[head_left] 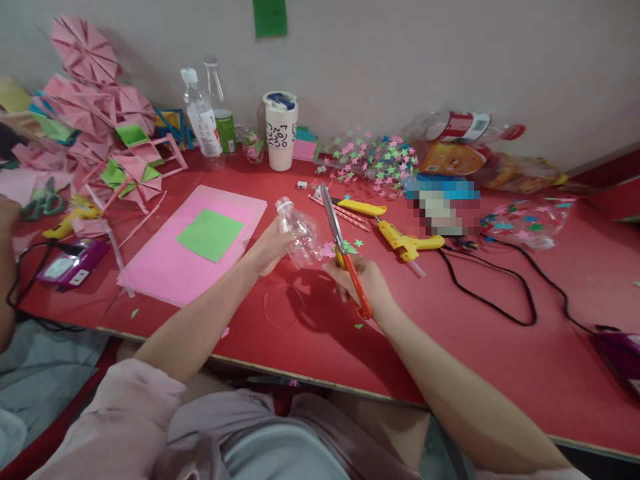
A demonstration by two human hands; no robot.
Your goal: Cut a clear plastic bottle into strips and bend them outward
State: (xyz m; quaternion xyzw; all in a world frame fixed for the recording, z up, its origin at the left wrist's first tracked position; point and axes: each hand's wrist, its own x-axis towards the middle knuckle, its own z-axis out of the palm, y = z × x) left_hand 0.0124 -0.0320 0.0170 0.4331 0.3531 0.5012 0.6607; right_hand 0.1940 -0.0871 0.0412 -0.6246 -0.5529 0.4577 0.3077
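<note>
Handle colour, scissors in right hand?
Handle is orange-red, with some yellow; shows in the head view.

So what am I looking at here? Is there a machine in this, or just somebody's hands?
No machine is doing the work: these are a person's two bare hands. There is one picture, from a camera worn on that person's head, looking forward and down. The left hand holds a clear plastic bottle; the right hand holds scissors with an orange handle, the blades pointing away from the person. On the red table, a green paper square lies on pink paper to the left. To the right is a yellow glue gun. Further back stand a white cup and a labelled bottle.
</note>
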